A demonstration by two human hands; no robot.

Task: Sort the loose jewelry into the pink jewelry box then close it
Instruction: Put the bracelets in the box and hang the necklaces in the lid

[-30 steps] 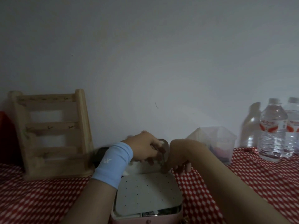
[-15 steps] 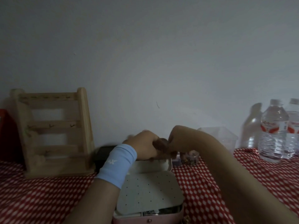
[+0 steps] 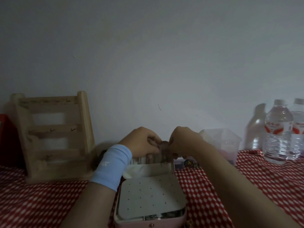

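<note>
The pink jewelry box lies open at the bottom centre, with a white perforated panel across its top and its lid standing up behind. Both hands meet above the raised lid. My left hand, with a light blue wristband, and my right hand pinch a small dark brownish piece of jewelry between their fingertips. The piece hangs down in front of the lid; its exact shape is too dim to tell. Some metal jewelry glints under the panel's front edge.
A wooden jewelry rack stands at the left against the wall. A clear plastic container sits behind my right hand, with small trinkets beside it. Two water bottles stand at the right. A red-and-white cloth covers the table.
My right hand rose from the cloth beside the lid to meet my left hand. Both now hold the small dark piece over the lid.
</note>
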